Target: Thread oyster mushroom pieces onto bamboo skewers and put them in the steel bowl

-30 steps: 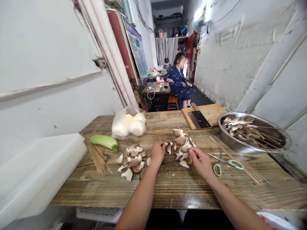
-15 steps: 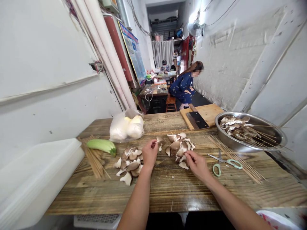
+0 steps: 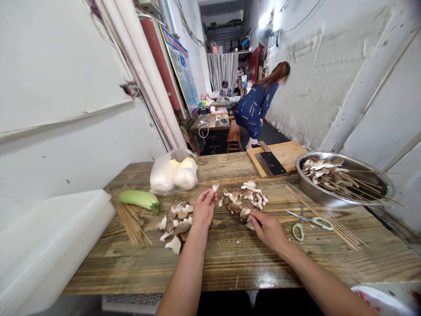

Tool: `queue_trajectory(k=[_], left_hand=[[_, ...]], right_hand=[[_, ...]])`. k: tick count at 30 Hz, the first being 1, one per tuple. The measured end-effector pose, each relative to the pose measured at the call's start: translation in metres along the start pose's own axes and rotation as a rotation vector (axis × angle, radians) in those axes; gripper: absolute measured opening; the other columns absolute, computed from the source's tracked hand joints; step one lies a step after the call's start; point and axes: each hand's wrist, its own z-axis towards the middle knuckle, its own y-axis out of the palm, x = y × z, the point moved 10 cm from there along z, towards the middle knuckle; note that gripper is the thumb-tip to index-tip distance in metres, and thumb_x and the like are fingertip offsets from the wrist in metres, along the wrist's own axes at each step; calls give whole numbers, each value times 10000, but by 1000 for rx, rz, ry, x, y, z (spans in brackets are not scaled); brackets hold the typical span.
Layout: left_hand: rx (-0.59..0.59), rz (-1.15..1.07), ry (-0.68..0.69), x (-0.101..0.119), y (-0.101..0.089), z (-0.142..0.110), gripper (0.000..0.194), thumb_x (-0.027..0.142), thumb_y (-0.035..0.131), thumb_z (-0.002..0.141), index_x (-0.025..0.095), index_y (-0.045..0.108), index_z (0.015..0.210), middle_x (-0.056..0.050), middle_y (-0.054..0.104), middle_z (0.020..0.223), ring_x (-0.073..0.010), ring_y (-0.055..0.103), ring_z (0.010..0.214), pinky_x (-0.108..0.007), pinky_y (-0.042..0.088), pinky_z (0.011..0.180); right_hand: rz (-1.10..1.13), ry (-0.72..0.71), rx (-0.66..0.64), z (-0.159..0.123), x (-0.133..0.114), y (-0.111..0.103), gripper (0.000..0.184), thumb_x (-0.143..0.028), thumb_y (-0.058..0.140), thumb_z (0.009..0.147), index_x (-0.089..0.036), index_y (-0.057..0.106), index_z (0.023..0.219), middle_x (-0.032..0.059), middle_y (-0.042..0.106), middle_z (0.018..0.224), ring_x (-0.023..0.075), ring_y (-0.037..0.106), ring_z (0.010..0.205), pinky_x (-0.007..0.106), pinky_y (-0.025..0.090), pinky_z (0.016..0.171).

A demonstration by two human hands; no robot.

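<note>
One mushroom piece [image 3: 215, 187]: pinched in the left hand [image 3: 203, 208].
Right hand [image 3: 268, 226]: apart from the left, fingertips at the mushroom pile [image 3: 247, 203], grip unclear.
Pile: on the table [image 3: 230, 263], left of the scissors [image 3: 305, 218].

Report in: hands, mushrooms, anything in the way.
Left hand pinches mushroom piece. Right hand at mushroom pile. Scissors lie open beside right hand, apart from pile.

The bottom edge crops the left arm [image 3: 182, 278], the right arm [image 3: 324, 274] and the tub [image 3: 378, 298]; the left edge crops the box [image 3: 55, 245]. The left arm hides part of 1 pile [image 3: 176, 221]. The table [image 3: 125, 276] overhangs and hides some of the basket [image 3: 131, 301]. Whether the right hand [image 3: 267, 226] grips or merely touches a mushroom [image 3: 245, 212] — too small to tell. The poster [image 3: 182, 66] — illegible.
</note>
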Motion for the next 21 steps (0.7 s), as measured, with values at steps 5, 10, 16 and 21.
queue_trajectory(k=[5,10,16,21], left_hand=[[-20,-120,-115,-14,0,3,184,156,725,627,130,599,759,8,600,643,-53,552,585,-152,444,555],[7,-150,-135,-15,-2,2,173,173,714,645,132,590,759,3,601,625,-45,532,536,-130,406,484],[-11,-34,-24,-5,2,-1,236,167,733,608,117,617,807,-26,642,683,-74,590,636,-170,446,590],[-34,160,134,6,9,-6,312,267,738,596,112,622,841,-35,662,710,-100,601,640,-234,456,639]], right_hand=[[56,-7,17,0,0,0,254,-253,411,879,-176,649,923,52,701,794,165,639,652,238,461,618],[100,5,-7,1,0,3,247,-249,413,876,-180,649,905,45,693,760,165,632,642,240,461,612],[135,-23,1,0,-4,2,231,-241,428,869,-177,646,912,50,700,804,169,643,680,242,465,635],[155,-17,-15,1,-5,2,231,-243,433,867,-172,649,907,50,698,794,168,639,673,238,455,627]])
